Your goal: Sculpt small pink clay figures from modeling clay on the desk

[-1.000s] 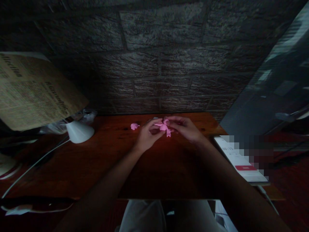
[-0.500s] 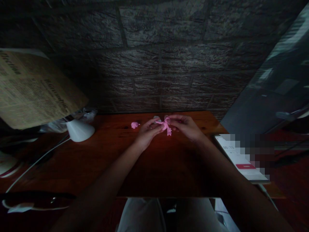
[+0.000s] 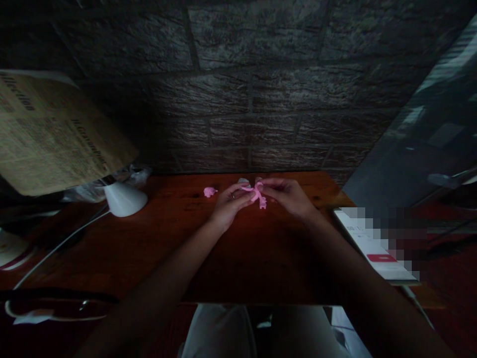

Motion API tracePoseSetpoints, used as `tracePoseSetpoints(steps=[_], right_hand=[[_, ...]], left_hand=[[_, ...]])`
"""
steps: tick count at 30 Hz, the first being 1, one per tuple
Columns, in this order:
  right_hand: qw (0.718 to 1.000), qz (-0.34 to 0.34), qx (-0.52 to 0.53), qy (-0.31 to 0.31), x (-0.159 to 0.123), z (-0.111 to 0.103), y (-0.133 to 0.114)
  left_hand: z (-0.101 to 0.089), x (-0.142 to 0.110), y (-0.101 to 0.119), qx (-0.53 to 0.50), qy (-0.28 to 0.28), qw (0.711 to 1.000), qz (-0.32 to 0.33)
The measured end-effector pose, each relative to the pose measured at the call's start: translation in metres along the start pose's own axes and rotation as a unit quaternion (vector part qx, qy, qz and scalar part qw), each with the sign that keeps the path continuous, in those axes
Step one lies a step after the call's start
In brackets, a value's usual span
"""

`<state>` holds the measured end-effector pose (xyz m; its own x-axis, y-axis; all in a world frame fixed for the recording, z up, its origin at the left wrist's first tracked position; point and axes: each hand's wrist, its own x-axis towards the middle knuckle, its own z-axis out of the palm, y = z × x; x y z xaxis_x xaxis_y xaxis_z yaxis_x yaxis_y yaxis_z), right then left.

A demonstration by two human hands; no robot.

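A: Where was the pink, branching, putty-like piece (image 3: 258,193)?

B: Between the person's 2 bare hands, toward the far side of the brown wooden desk (image 3: 246,268). I couldn't tell whether its lower end, which hung toward the near side, touched the wood.

A: And the grip on it?

B: Both hands grasped it. The left hand (image 3: 230,205) pinched its left arm and middle, with the thumb along the near side. The right hand (image 3: 286,196) had its fingertips on the upper right part.

A: Anything near them?

B: Yes, 1 small, rounded pink lump (image 3: 210,191) lay on the desk just left of the left hand, apart from it. Behind that hand sat a pale grey object (image 3: 243,181), partly hidden and too small to identify.

A: What stood farther out?

B: At the left, a lamp with a white cone-shaped base (image 3: 125,201) and a tan newsprint-patterned shade (image 3: 63,134); crumpled clear plastic (image 3: 136,176) lay behind the base. At the right edge, beside the right forearm, was a flat device with a lit white screen (image 3: 361,238) and a red bar. A dark grey stone-block wall (image 3: 283,94) rose behind the desk.
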<state>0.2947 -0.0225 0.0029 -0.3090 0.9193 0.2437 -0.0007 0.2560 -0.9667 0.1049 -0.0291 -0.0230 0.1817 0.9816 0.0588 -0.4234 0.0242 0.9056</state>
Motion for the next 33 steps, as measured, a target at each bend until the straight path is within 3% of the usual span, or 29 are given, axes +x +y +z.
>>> tracePoseSetpoints(steps=[14, 20, 24, 29, 33], right_hand=[[0.999, 0.025, 0.016, 0.017, -0.002, 0.0, -0.002], [0.996, 0.051, -0.047, -0.06, -0.002, -0.012, -0.001], [0.992, 0.052, -0.065, -0.098, -0.001, -0.015, 0.003], [0.992, 0.057, -0.065, -0.094, -0.002, -0.016, 0.002], [0.988, 0.052, -0.093, -0.108, -0.003, -0.023, 0.001]], left_hand=[[0.004, 0.001, -0.001, -0.026, 0.017, 1.0, 0.002], [0.001, 0.003, -0.004, -0.035, 0.006, 0.999, 0.013], [-0.003, 0.006, -0.009, 0.012, -0.016, 0.999, 0.033], [-0.007, 0.01, -0.013, 0.123, -0.033, 0.987, 0.102], [-0.009, 0.012, -0.016, 0.177, -0.051, 0.975, 0.122]])
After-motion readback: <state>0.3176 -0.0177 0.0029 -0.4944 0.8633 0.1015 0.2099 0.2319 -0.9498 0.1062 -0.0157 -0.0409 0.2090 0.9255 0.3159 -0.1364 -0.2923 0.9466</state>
